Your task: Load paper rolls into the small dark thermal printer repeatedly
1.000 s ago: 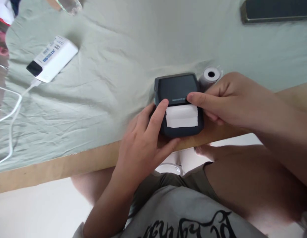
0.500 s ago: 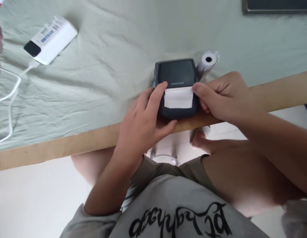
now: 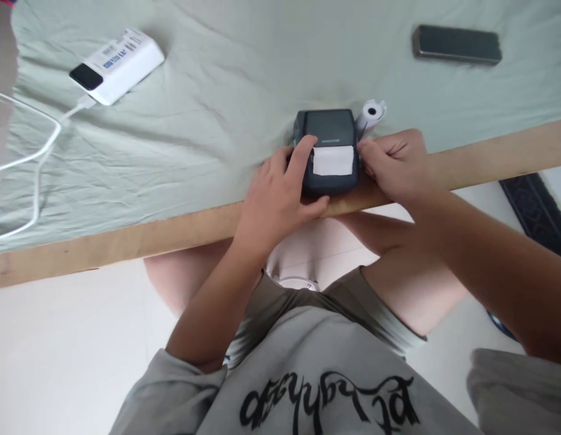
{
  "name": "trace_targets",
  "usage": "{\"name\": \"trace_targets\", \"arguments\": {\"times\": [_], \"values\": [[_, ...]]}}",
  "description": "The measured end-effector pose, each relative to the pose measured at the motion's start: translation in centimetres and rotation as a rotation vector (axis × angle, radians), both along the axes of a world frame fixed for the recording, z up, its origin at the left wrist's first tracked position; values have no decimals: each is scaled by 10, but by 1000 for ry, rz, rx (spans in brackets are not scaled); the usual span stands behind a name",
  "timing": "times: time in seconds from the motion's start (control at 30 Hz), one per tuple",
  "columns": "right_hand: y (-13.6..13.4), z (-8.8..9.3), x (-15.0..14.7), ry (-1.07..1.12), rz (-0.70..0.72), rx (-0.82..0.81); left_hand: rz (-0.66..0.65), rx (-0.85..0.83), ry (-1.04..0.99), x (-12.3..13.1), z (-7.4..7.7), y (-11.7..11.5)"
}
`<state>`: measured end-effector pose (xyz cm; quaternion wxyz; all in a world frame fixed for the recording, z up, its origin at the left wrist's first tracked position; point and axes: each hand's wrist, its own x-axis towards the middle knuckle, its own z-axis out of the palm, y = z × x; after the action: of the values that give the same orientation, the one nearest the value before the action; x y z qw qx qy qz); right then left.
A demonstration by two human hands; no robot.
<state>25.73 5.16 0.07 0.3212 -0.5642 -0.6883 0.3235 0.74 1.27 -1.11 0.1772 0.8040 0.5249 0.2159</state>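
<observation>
A small dark portable printer (image 3: pixel 330 128) sits at the table's front edge, with a white paper strip (image 3: pixel 333 161) lying over its front. My left hand (image 3: pixel 275 202) grips the printer from the left, its index finger on top and its thumb along the near side. Against the printer's right side, my right hand (image 3: pixel 396 163) is closed, thumb pressed to curled fingers; whatever those fingers hold is hidden. A white paper roll (image 3: pixel 368 119) with a dark core lies just beyond my right hand, beside the printer.
Far left on the green cloth (image 3: pixel 208 78) lies a white power bank (image 3: pixel 126 69) with a white cable (image 3: pixel 35 157) plugged in. A dark oblong case (image 3: pixel 457 45) rests at the far right. The wooden table edge (image 3: pixel 126 238) runs across in front of my legs.
My right thumb has come off the paper strip's right edge and now sits at the printer's side. The left hand keeps its grip. The camera view has shifted.
</observation>
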Motion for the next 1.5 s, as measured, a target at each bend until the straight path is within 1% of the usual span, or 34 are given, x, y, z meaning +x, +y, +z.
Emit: {"name": "trace_targets", "arguments": {"times": [0.2, 0.6, 0.7, 0.8, 0.93, 1.1, 1.27, 1.5], "values": [[2, 0, -2, 4, 51, 18, 11, 30, -32, -1, -2, -1], [3, -1, 2, 31, 190, 22, 13, 51, 2, -9, -3, 0], [3, -1, 1, 49, 197, 19, 37, 51, 0, -9, -5, -1], [4, -1, -1, 53, 196, 23, 35, 66, -23, -9, -11, 1], [5, -3, -4, 36, 161, 38, 50, 39, -38, -10, -16, 5], [6, -8, -5, 19, 108, 58, 68, -14, 1, -10, -8, 5], [9, -11, -6, -3, 85, 66, 75, -89, 50, -9, 0, 1], [6, -11, -5, -44, 70, 51, 43, -141, 68, -10, 7, -3]]}}
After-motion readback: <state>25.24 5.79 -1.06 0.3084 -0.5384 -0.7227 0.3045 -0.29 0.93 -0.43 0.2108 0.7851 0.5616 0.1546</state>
